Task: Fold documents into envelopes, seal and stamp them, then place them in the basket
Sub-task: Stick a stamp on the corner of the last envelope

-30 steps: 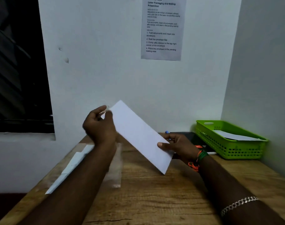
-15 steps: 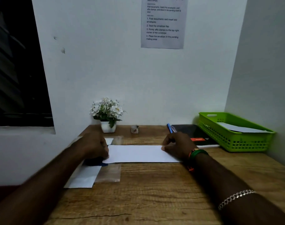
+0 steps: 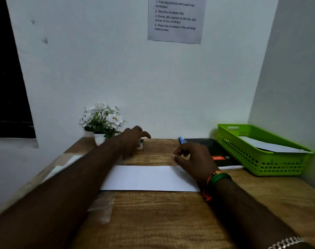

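A white envelope (image 3: 149, 177) lies flat on the wooden table (image 3: 171, 221), long side toward me. My left hand (image 3: 133, 139) is stretched past it to the back of the table, fingers spread and blurred, just over a small stamp-like block (image 3: 140, 144). My right hand (image 3: 192, 159) is at the envelope's right end with loosely curled fingers that hold nothing, and its wrist lies over the envelope's corner. The green basket (image 3: 252, 162) stands at the right against the wall, with one white envelope (image 3: 271, 146) lying in it.
A pot of white flowers (image 3: 101, 121) stands at the back left. A blue pen (image 3: 181, 140) and a black notebook (image 3: 219, 153) lie between my right hand and the basket. A clear plastic sleeve (image 3: 102, 205) and white sheets (image 3: 63, 166) lie at the left edge.
The envelope went from held in the air in both hands to flat on the table. My left hand then let go and moved toward the back, to the small block.
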`<state>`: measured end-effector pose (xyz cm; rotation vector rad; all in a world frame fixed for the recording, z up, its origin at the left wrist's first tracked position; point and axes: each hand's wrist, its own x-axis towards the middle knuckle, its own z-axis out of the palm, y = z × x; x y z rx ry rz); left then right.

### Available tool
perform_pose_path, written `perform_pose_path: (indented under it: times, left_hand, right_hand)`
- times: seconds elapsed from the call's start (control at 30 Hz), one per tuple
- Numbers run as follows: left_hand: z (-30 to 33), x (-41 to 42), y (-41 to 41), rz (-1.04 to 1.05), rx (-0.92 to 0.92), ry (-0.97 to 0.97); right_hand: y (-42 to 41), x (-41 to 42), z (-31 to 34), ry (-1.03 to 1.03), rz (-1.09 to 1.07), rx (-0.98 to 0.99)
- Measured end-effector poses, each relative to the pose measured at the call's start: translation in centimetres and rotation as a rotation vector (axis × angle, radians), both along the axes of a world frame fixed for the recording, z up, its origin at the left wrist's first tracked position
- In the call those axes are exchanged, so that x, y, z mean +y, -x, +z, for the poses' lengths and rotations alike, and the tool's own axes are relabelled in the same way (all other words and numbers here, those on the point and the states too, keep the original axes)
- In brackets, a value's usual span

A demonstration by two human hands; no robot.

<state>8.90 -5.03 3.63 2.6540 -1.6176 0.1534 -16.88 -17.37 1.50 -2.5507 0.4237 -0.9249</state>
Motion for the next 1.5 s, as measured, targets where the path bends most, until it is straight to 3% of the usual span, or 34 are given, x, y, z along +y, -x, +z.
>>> perform_pose_path:
  times: [0.13, 0.23, 0.3, 0.43, 0.63, 0.9, 1.17, 1.37, 1.5]
  left_hand:
    - [-0.7, -0.5, -1.4, -0.014, 0.046, -0.007]
    - [-0.6, 0.2, -0.4, -0.016, 0.088, 0.12]
    - [-0.1, 1.0, 1.0, -0.019, 0.211, 0.223]
    - [1.6, 3.4, 5.5, -0.068, 0.684, 0.321]
    - [1.4, 5.9, 9.6, -0.173, 0.86, 0.426]
    - [0.2, 5.3, 10.2, -0.211, 0.807, 0.4]
    - [0.3, 4.4, 9.1, -0.087, 0.779, 0.417]
    - [1.4, 2.4, 5.0, 0.041, 0.324, 0.226]
    - [1.0, 1.0, 2.5, 0.152, 0.254, 0.175]
  right_hand:
    - [-0.5, 0.0, -0.1, 0.001, 0.008, 0.028]
    - [-0.5, 0.2, 0.0, -0.021, 0.03, 0.023]
    - [-0.6, 0.4, 0.0, -0.053, 0.044, -0.01]
    - [-0.9, 0.5, 0.0, -0.2, 0.094, -0.139]
    - [-1.3, 1.2, 0.1, -0.418, 0.238, -0.179]
    - [-1.0, 1.7, 0.4, -0.501, 0.304, -0.186]
    - [-0.7, 1.8, 1.3, -0.517, 0.321, -0.277]
    - [-0.9, 0.2, 1.3, -0.616, 0.208, -0.346]
    - [-1.0, -1.7, 0.2, -0.551, 0.065, -0.216]
